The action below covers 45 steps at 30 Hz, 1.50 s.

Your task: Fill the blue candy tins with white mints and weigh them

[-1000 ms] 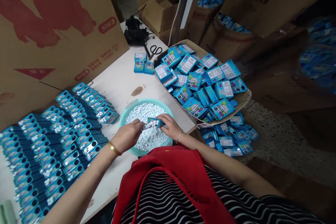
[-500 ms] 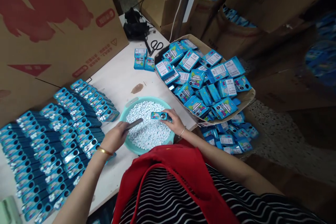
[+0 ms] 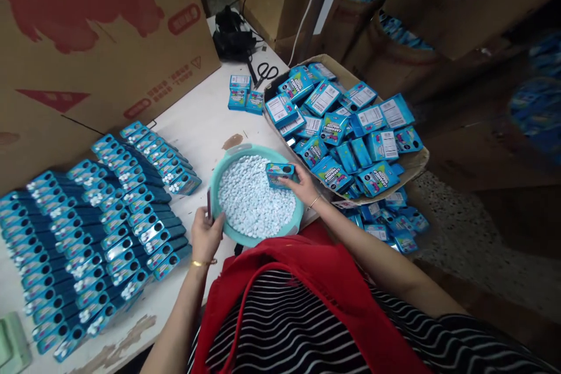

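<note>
- Box, blue and printed, sits over the pellets at about two o'clock in the basin; whether it touches them is hard to tell.
- The right hand grips it by its three o'clock end, beside the dark round spot on its top face.
- It looks like thin card or plastic: likely light, fairly stiff, a little slick and easily dented. Best pinched gently across the narrow sides, keeping the round spot uncovered.
- The left hand, at eight o'clock of the basin, is closed around a thin dark strip that stands nearly upright; it seems rigid and is best held low.
- The turquoise basin holds a broad layer of small white pellets, probably hard and apt to roll.
- At two o'clock beyond it, an open carton is heaped with jumbled blue packs.
- At nine o'clock, slanted rows of packs stand on the surface; some show white pellets on top, others dark round spots.
- Near twelve o'clock lie scissors, beside three packs.
</note>
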Motion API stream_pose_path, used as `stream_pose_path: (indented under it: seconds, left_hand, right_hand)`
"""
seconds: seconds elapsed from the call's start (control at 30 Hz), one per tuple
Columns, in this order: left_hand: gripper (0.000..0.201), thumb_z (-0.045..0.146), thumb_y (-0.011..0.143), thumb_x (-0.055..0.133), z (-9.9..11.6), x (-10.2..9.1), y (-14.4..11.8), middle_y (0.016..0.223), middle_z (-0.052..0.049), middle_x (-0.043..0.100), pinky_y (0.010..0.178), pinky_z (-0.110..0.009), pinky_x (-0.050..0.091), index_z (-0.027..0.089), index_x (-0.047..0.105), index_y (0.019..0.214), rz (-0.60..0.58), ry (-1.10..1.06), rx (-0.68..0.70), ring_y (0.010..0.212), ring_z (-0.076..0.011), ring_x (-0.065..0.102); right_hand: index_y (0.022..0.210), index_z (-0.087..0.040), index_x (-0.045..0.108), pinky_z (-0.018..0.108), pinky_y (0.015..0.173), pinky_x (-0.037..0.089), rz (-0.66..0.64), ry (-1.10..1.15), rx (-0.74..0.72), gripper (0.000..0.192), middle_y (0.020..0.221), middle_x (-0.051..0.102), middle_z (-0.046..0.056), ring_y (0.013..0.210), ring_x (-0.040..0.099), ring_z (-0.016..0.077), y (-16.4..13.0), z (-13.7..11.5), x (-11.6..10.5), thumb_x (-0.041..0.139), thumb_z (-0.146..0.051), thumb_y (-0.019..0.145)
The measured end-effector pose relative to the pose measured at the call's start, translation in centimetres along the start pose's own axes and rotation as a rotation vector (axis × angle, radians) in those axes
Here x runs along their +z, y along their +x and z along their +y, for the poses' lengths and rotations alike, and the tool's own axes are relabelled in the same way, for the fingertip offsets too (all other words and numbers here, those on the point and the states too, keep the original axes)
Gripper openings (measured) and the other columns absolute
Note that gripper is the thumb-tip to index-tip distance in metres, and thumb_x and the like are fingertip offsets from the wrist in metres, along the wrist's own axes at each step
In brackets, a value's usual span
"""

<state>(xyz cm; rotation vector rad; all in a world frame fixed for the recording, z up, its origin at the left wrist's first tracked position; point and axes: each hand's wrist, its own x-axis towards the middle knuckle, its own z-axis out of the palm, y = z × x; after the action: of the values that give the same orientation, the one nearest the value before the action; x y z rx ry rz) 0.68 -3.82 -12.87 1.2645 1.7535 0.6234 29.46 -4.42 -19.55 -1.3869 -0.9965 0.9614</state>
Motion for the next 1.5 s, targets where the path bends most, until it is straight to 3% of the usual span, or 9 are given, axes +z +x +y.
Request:
stream_pose_path:
  seconds: [0.17,0.4,0.6,0.8,0.93,1.03,1.17,1.37,1.5]
  left_hand:
    - [0.032,0.043,0.066,0.061,1.5,-0.2,3.2,0.063,0.004,0.052,0.052,-0.022,0.041,0.02,0.048,0.085,0.041,0.075,0.133,0.056,-0.0118,0.048]
    - [0.027,0.039,0.072,0.053,-0.6,-1.9,6.8,0.068,0.002,0.053,0.063,-0.026,0.042,0.019,0.053,0.091,0.033,0.387,0.191,0.064,-0.015,0.049]
    - [0.036,0.039,0.079,0.046,-1.4,-2.9,10.2,0.078,-0.002,0.059,0.07,-0.026,0.045,0.016,0.056,0.104,-0.096,0.667,0.303,0.071,-0.0165,0.054]
    - [0.043,0.038,0.082,0.048,0.0,-4.1,10.1,0.108,-0.013,0.056,0.085,-0.035,0.046,0.013,0.051,0.116,-0.053,0.794,0.411,0.098,-0.0255,0.056]
    - [0.028,0.032,0.089,0.037,1.5,-5.3,8.0,0.099,-0.011,0.058,0.082,-0.034,0.046,0.016,0.056,0.102,-0.368,0.974,0.579,0.091,-0.0223,0.058]
    - [0.021,0.025,0.087,0.04,1.8,-4.7,6.8,0.097,-0.009,0.06,0.078,-0.03,0.047,0.017,0.058,0.096,-0.571,1.102,0.558,0.085,-0.0189,0.058]
    - [0.02,0.019,0.086,0.042,1.3,-2.8,6.4,0.096,-0.011,0.061,0.075,-0.031,0.047,0.015,0.06,0.094,-0.59,1.226,0.5,0.08,-0.0184,0.059]
    - [0.026,0.013,0.089,0.033,0.3,-1.4,6.8,0.101,-0.015,0.058,0.081,-0.037,0.048,0.012,0.058,0.099,-0.595,1.272,0.502,0.09,-0.0231,0.06]
    - [0.026,0.01,0.089,0.034,-0.4,1.3,6.3,0.104,-0.013,0.056,0.087,-0.035,0.046,0.014,0.056,0.103,-0.624,1.239,0.512,0.096,-0.0213,0.059]
  right_hand:
    - [0.105,-0.022,0.056,0.037,0.091,0.047,0.054,-0.023,-0.036,0.043,0.1,0.062,0.003,0.096,0.058,0.0214,-0.1,-0.2,-0.4,0.072,-0.042,0.07]
    - [0.105,-0.022,0.056,0.035,0.088,0.048,0.032,0.002,-0.021,0.041,0.1,0.063,0.004,0.095,0.058,0.0206,-1.2,-1.3,-1.0,0.072,-0.042,0.072]
    - [0.107,-0.023,0.056,0.037,0.09,0.048,-0.007,0.007,0.015,0.043,0.101,0.063,0.003,0.095,0.059,0.0202,-1.1,-1.5,-1.5,0.071,-0.042,0.072]
    - [0.106,-0.022,0.056,0.037,0.09,0.049,0.017,0.065,0.057,0.045,0.101,0.064,0.003,0.095,0.06,0.0203,-1.2,-0.6,-1.3,0.073,-0.043,0.069]
    - [0.103,-0.022,0.057,0.037,0.093,0.047,0.034,0.119,0.097,0.045,0.102,0.065,0.003,0.097,0.06,0.02,-0.6,-0.3,-0.9,0.074,-0.044,0.068]
    - [0.096,-0.022,0.058,0.039,0.088,0.05,-0.019,0.23,0.264,0.042,0.098,0.067,0.002,0.093,0.063,0.0204,1.0,-0.6,-0.4,0.072,-0.05,0.068]
    - [0.092,-0.023,0.057,0.04,0.079,0.055,-0.013,0.386,0.427,0.042,0.092,0.069,0.001,0.085,0.067,0.0211,1.6,-1.3,-0.2,0.073,-0.052,0.066]
    - [0.092,-0.024,0.055,0.039,0.076,0.057,-0.064,0.394,0.602,0.038,0.091,0.07,0.001,0.082,0.068,0.0218,-5.6,-2.1,-1.9,0.071,-0.052,0.072]
    - [0.093,-0.023,0.055,0.038,0.078,0.056,-0.148,0.39,0.661,0.038,0.091,0.069,0.0,0.083,0.067,0.0198,-8.8,-2.4,-3.1,0.07,-0.052,0.073]
